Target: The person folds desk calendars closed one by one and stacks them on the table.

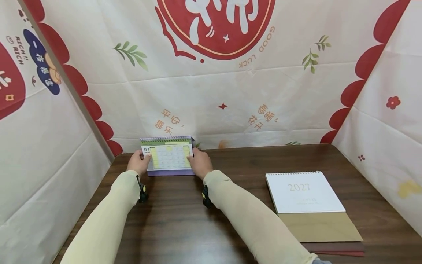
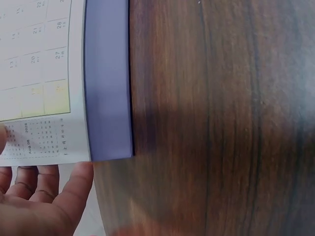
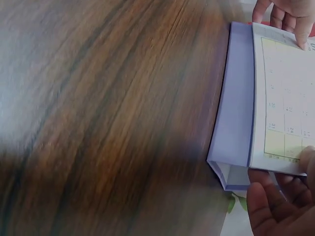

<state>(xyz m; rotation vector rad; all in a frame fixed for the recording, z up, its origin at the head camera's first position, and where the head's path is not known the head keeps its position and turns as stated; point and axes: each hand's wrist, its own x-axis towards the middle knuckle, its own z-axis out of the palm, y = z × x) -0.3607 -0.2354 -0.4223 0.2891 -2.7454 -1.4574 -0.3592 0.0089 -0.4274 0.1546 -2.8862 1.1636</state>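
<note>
A desk calendar (image 1: 171,157) with a purple base and spiral-bound top stands near the back left of the table, its page marked 07. At its left edge my left hand (image 1: 138,162) grips it, thumb on the front and fingers behind. My right hand (image 1: 200,162) holds the opposite edge the same way. In the left wrist view the purple base (image 2: 108,83) rests on the wood below the page. The right wrist view shows the calendar's hollow side, with the right hand (image 3: 285,201) beside it and the left hand at the far end.
A second calendar (image 1: 306,192), white with 2027 on its cover and a tan base, lies at the table's right. Dark red pieces show under its near edge. Printed white cloth (image 1: 211,91) closes off the back and sides of the brown table (image 1: 184,216).
</note>
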